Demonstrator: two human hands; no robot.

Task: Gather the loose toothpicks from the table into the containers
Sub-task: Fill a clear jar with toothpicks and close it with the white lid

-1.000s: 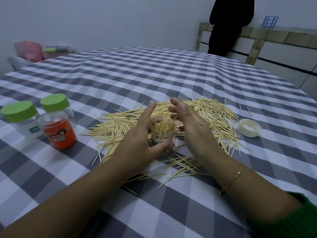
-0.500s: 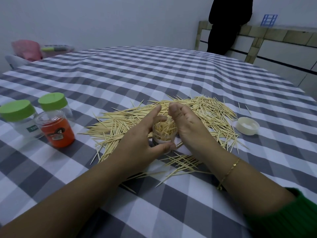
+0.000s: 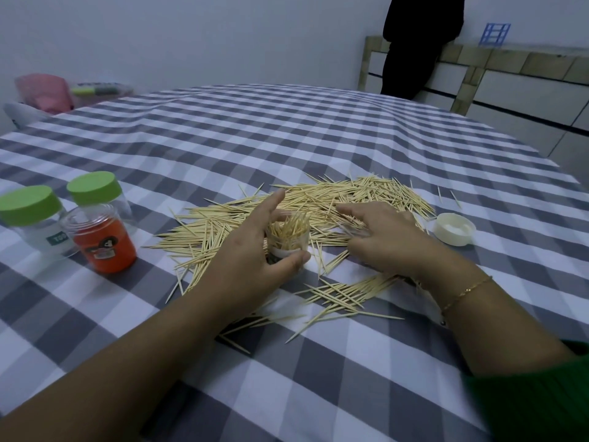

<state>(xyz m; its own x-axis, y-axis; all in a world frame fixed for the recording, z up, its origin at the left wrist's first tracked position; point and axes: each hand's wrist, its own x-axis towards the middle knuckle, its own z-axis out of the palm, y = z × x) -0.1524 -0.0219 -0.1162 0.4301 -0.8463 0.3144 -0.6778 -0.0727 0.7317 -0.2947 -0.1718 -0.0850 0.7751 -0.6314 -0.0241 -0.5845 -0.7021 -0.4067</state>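
Observation:
A wide pile of loose toothpicks (image 3: 350, 199) lies on the grey-and-white checked tablecloth (image 3: 287, 138). My left hand (image 3: 255, 250) grips a small clear container (image 3: 288, 239) that stands upright in the pile and holds several toothpicks. My right hand (image 3: 379, 237) lies palm down on the toothpicks just right of the container, fingers spread and reaching left. A second patch of toothpicks (image 3: 344, 291) lies in front of that hand. Whether the right hand holds any toothpicks is hidden under the palm.
A white lid (image 3: 454, 228) sits at the pile's right edge. At the left stand two clear jars with green lids (image 3: 30, 205) (image 3: 94, 188) and an open orange jar (image 3: 102, 240). A person in black (image 3: 417, 43) stands beyond the far edge.
My right hand has left the container's mouth and moved right and down onto the loose toothpicks. My left hand keeps its grip on the container.

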